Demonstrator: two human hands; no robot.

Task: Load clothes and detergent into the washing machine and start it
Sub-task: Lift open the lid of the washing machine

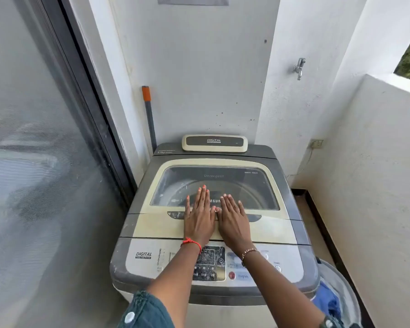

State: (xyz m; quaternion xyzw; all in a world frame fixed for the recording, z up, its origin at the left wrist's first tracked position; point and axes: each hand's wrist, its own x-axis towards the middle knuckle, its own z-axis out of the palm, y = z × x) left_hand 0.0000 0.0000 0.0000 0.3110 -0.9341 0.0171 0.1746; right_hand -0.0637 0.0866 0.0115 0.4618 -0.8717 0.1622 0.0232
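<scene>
1. Fingers (pixel 204 195) of both hands are lying flat and straight, close together, holding nothing; the left hand (pixel 199 217) and right hand (pixel 233 218) are resting side by side, thumbs nearly touching, palms down on the front edge of the closed cream-framed lid with its tinted clear window (pixel 253 185).
2. Nearest the wearer, at six o'clock, the silver control panel with a red round button (pixel 232 275) is sitting untouched beneath the forearms; whether its display is lit cannot be told.
3. At four o'clock, low beside the grey top-loading washing machine (pixel 126 261), a round pale tub holding blue clothes (pixel 329 301) is waiting, partly hidden by the machine's corner.
4. Through the window the steel drum is showing, and no laundry is visible inside it.
5. At twelve o'clock a beige rectangular box marked "DIGITAL" (pixel 214 143) is sitting on the machine's rear deck; behind it at eleven o'clock a grey pole with an orange band (pixel 148 110) is leaning on the wall, and a metal tap (pixel 300 67) is projecting at one o'clock.
6. Judging from this, the task is barely beginning: lid opening, loading, detergent and starting all appear to be remaining. No detergent container is visible.
</scene>
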